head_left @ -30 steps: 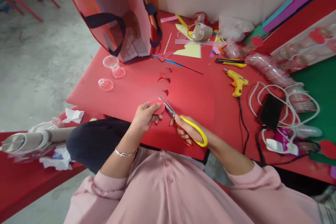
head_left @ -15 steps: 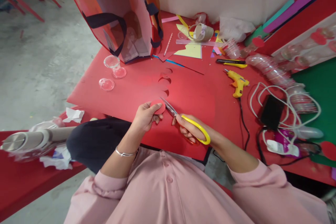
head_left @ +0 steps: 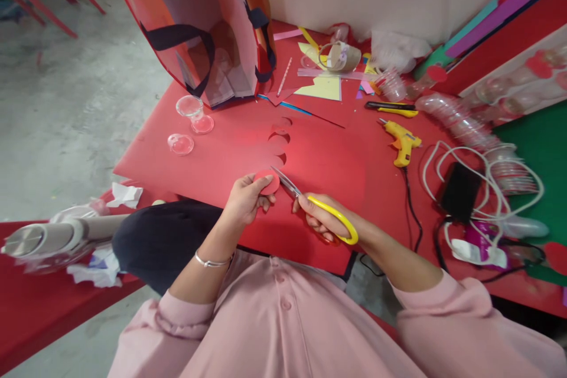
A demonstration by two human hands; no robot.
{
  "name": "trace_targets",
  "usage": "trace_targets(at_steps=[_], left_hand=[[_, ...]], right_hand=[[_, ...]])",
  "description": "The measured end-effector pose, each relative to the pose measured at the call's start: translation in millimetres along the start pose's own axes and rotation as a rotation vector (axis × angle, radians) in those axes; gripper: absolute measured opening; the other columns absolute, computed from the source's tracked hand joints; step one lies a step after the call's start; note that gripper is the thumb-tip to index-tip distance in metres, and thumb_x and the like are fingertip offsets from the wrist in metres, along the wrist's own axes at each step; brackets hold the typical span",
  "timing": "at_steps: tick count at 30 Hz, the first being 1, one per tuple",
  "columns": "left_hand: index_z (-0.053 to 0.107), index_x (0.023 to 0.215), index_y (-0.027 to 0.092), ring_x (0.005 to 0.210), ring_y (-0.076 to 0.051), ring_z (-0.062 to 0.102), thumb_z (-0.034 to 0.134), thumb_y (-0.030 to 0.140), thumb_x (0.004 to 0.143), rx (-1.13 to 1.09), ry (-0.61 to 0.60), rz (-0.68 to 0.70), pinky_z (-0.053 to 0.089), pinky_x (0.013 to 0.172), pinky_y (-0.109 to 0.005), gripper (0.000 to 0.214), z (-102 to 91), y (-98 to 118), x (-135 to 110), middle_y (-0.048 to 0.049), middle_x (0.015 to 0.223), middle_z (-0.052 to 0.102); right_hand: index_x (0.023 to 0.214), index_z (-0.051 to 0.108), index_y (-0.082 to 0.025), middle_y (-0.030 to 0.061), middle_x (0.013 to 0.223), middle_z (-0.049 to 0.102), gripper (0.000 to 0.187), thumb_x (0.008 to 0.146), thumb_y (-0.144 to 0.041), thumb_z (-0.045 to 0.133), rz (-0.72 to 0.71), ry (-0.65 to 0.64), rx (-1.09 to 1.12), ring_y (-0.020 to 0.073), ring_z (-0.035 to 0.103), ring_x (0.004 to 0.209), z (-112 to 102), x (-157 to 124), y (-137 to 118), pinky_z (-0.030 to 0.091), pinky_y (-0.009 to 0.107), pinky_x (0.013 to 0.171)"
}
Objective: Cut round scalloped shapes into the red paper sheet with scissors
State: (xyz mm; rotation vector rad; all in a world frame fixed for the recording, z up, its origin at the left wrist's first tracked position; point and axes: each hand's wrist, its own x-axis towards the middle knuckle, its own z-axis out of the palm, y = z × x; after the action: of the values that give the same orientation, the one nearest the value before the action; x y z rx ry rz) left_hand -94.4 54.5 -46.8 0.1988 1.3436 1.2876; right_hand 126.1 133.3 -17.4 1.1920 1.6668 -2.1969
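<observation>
Between thumb and fingers, my left hand (head_left: 248, 198) pinches a small round piece of red paper (head_left: 269, 183). My right hand (head_left: 322, 218) grips yellow-handled scissors (head_left: 333, 216), their blades pointing up and left at the disc's right edge. The blades look nearly closed; whether they touch the paper I cannot tell. Beneath both hands lies a red paper sheet (head_left: 319, 159) whose left edge has several curved cut-outs. A silver bracelet circles my left wrist.
Clear plastic cup pieces (head_left: 189, 107) stand left on the red table. A yellow glue gun (head_left: 402, 142), a utility knife (head_left: 392, 108) and a white cable (head_left: 432, 159) lie right. An open bag (head_left: 234, 23) stands at the back. A steel flask (head_left: 57, 237) rests on the left bench.
Hardly anything differs. Both hands keep their hold on the paper disc and the scissors, and the whole view has shifted very slightly.
</observation>
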Motion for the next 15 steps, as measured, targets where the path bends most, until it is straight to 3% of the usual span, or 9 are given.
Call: trace_targets(at_steps=[11, 15], left_hand=[[0.064, 0.076, 0.018, 0.033, -0.012, 0.053, 0.091, 0.043, 0.076, 0.003, -0.016, 0.017, 0.044, 0.036, -0.023, 0.036, -2.3, -1.9, 0.7, -0.0047, 0.052, 0.068], [0.064, 0.076, 0.018, 0.034, -0.012, 0.054, 0.092, 0.043, 0.076, 0.012, -0.031, 0.01, 0.043, 0.037, -0.023, 0.037, -3.2, -1.2, 1.3, -0.005, 0.053, 0.068]], right_hand=[[0.108, 0.062, -0.022, -0.0123, 0.064, 0.037, 0.085, 0.089, -0.105, 0.056, 0.016, 0.01, -0.002, 0.0061, 0.029, 0.041, 1.1, -2.6, -4.8, 0.034, 0.018, 0.031], [0.109, 0.061, -0.022, -0.0111, 0.064, 0.04, 0.082, 0.093, -0.102, 0.055, 0.016, 0.007, 0.01, 0.0072, 0.034, 0.041, 0.5, -3.1, -5.2, 0.033, 0.018, 0.034]])
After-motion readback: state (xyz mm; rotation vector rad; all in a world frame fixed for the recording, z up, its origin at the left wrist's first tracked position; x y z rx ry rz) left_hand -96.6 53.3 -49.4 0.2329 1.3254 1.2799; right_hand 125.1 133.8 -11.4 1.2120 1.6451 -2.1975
